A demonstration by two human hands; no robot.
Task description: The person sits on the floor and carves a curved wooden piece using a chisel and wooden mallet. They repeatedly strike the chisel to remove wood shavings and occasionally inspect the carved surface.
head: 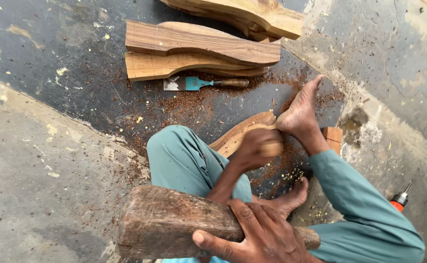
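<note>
A person sits on a dark, worn concrete floor (67,68), seen from above, legs in teal trousers folded around the work. Reddish sawdust and chips lie scattered across the floor in front of them.

At the top, well apart from the hands, lies a stack of curved wooden pieces (199,48), pale brown and sawn to a wavy outline. Just beside the stack's near edge lies a chisel (206,83) with a teal collar and a dark wooden handle.

Nearest the camera, the right hand (262,234) is wrapped tight around the handle of a wooden mallet (169,221), fingers curled over the top and thumb pressed along the side. The mallet head is a big, dark, battered block; it looks heavy and stiff, best gripped well along the handle where the hand already sits.

Beyond it, the left hand (257,146) is closed in a fist around a tool handle, blurred, so what tool it is cannot be told. It rests against a curved wooden workpiece (240,134) lying on the floor between the knees, pinned at its far end by a bare foot (301,109). The workpiece looks hard, rigid and fairly weighty, rough rather than slippery.

At the right edge, an orange power drill (399,199) pokes out from behind the knee.
</note>
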